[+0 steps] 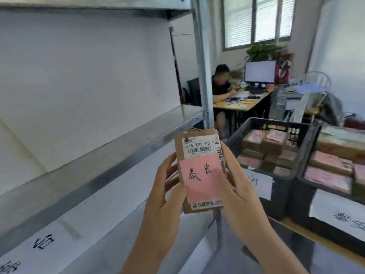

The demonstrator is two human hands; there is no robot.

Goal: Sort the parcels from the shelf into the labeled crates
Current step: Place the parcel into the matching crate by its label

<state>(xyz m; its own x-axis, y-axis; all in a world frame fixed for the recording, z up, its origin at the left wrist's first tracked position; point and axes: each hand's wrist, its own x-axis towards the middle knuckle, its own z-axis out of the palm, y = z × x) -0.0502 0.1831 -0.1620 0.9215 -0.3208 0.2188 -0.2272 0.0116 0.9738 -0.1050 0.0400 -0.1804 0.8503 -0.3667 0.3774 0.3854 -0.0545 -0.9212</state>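
Both hands, left (166,186) and right (237,186), gripped the upright parcel (199,169) (long axis vertical); crates (296,147) lay rightward, nearer the right hand.

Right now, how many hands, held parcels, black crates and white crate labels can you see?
Hands: 2, left hand and right hand
Held parcel: 1
Black crates: 2, near crate, right crate
White crate labels: 2
Total: 7
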